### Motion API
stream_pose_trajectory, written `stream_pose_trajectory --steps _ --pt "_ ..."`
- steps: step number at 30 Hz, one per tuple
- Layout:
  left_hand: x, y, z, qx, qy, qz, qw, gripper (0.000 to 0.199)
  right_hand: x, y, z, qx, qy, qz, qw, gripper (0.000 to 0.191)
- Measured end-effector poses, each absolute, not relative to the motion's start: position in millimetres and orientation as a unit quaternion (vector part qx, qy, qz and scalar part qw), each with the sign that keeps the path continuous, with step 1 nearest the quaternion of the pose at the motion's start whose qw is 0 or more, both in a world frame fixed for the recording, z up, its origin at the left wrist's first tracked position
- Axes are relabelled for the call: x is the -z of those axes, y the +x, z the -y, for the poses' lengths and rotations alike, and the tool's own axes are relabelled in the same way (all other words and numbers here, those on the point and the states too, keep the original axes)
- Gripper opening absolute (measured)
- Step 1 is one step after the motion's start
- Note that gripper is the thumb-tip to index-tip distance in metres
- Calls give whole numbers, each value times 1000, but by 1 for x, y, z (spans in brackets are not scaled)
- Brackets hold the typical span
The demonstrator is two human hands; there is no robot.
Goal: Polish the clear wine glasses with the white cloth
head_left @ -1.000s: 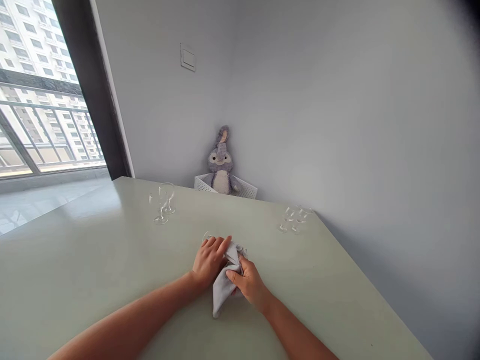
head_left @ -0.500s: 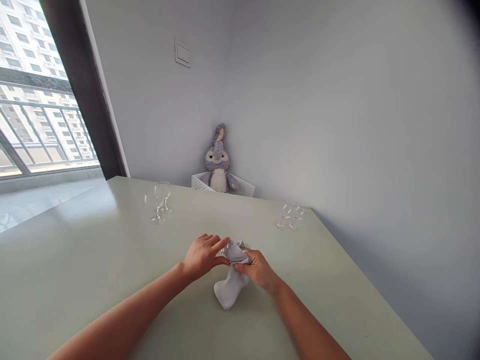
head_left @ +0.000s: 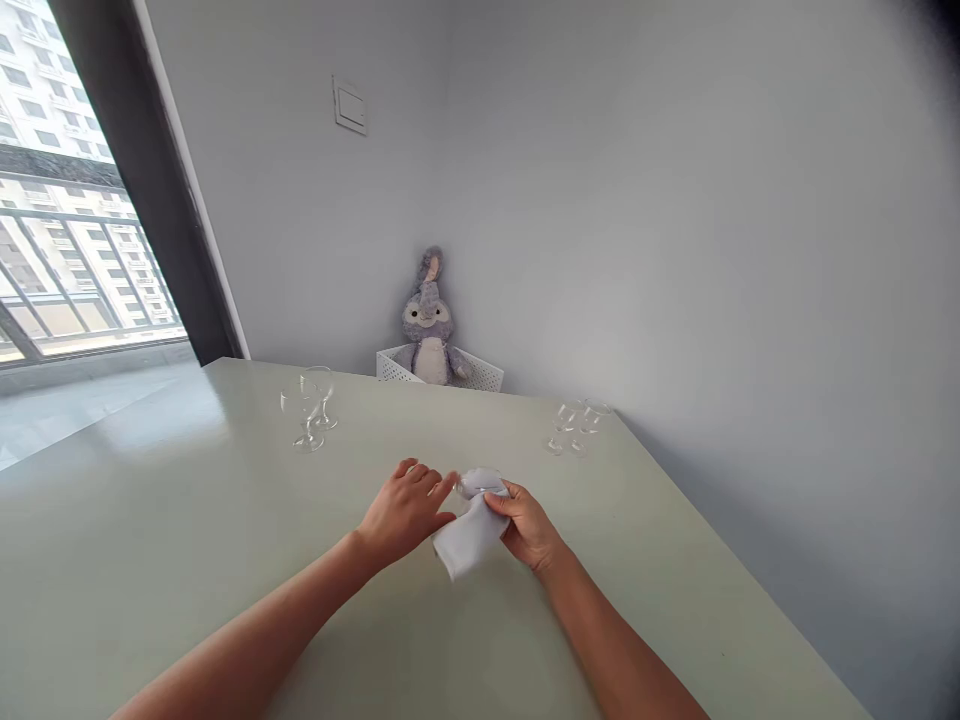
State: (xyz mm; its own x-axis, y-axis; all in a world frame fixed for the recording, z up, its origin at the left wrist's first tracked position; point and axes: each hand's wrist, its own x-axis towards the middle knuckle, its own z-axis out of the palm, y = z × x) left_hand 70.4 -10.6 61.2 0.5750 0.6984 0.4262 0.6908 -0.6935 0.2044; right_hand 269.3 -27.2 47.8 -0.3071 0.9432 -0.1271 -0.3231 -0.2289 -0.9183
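A white cloth (head_left: 471, 540) is held in my right hand (head_left: 527, 522), with the thumb pressed on top and a loose corner hanging toward me. The cloth is bunched around a clear glass (head_left: 459, 486), and only a shiny bit of it shows between the cloth and my left fingers. My left hand (head_left: 409, 512) grips that glass from the left, thumb and forefinger curved about it. Most of the glass is hidden by the cloth. Both hands are just above the table.
Two stemmed glasses (head_left: 309, 415) stand at the table's (head_left: 187, 520) back left. Two smaller stemmed glasses (head_left: 576, 428) are near its right edge. Behind the table, a grey plush rabbit (head_left: 430, 330) sits in a white perforated basket (head_left: 480, 372) in the wall corner.
My right hand has turned a little and risen slightly with the cloth, whose hanging end has lifted and spread. My left hand keeps nearly the same place. The view has shifted slightly.
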Motion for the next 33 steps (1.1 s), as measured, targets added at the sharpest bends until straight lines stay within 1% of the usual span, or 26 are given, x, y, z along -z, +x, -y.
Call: stream_pose_trajectory --steps 1,2,3,5,7,9,11,13,15,17,19,20,22,24,25,27,29,30,31,33 --pt "-59 71 10 -235 893 -383 -37 33 -47 267 27 -695 -367 403 469 31" --pt "-57 70 9 -226 896 -379 -58 30 -47 266 28 -697 -361 408 466 31" --pt "-55 69 8 -221 896 -381 -59 28 -48 265 30 -696 -356 431 451 31" --pt "-52 66 4 -222 892 -394 -11 29 -54 265 35 -670 -357 509 406 28" --pt "-50 62 0 -231 875 -415 98 33 -60 267 40 -614 -376 593 361 23" --pt "-52 60 -3 -224 838 -424 259 37 -66 269 43 -551 -393 662 324 21" --pt "-56 59 -5 -189 787 -400 430 41 -69 271 43 -494 -383 720 302 23" --pt "-61 58 -5 -148 734 -360 556 42 -68 273 41 -437 -361 766 303 29" --pt "-65 57 -6 -124 695 -335 624 41 -63 275 36 -375 -353 799 311 36" --pt "-65 54 -7 -116 673 -335 649 40 -56 282 29 -317 -373 811 320 40" --pt "-63 51 -11 -119 667 -360 642 40 -50 291 22 -265 -408 801 350 42" --pt "-60 50 -13 -126 668 -380 628 41 -48 296 18 -238 -431 784 378 43" --pt "-55 47 -17 -150 675 -432 580 42 -48 302 15 -182 -480 735 443 45" --pt "-51 46 -20 -173 686 -486 513 41 -52 300 18 -135 -491 719 472 44" --pt "-49 47 -21 -178 692 -512 477 39 -55 295 22 -119 -475 741 460 43" --pt "-48 50 -19 -177 714 -544 405 32 -61 280 33 -105 -410 816 393 44" --pt "-48 55 -13 -176 755 -544 323 21 -65 262 43 -106 -355 872 321 44" --pt "-48 58 -10 -176 780 -533 275 17 -65 255 47 -109 -346 881 304 42" --pt "-48 62 -5 -176 807 -517 227 16 -65 250 49 -113 -349 880 303 39" --pt "-47 67 2 -171 851 -475 145 19 -63 248 48 -136 -380 853 331 35"
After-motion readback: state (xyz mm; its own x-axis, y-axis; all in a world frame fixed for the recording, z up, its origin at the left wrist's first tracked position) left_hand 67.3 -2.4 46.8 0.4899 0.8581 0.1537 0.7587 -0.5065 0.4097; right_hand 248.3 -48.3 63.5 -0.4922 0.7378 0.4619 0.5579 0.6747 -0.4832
